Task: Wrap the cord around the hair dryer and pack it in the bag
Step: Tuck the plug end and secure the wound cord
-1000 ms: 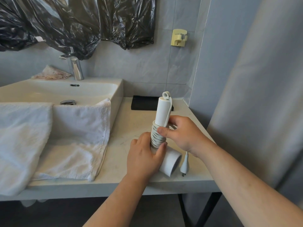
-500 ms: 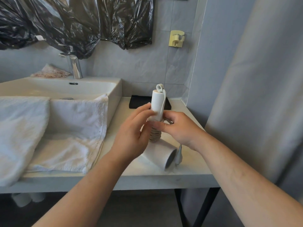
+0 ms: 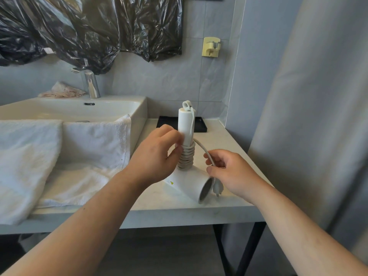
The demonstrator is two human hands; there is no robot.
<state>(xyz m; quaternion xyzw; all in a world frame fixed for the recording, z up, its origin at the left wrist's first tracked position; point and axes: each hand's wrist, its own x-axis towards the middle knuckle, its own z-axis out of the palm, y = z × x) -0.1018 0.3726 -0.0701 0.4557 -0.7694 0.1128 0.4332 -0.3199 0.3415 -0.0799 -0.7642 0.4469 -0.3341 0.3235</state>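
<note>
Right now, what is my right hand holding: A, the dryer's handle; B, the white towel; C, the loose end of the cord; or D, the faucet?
C: the right hand pinches the loose cord just above the plug, while the left hand grips the hair dryer by its upright handle.

No words, brand names or numbers legible anywhere in room. One sign only: small yellow warning triangle (image 3: pixel 171 183), sticker on white barrel of hair dryer (image 3: pixel 189 183), just below where handle joins barrel, on side turned toward sink. Dark mark inside triangle too small to make out. No print readable beside it.
</note>
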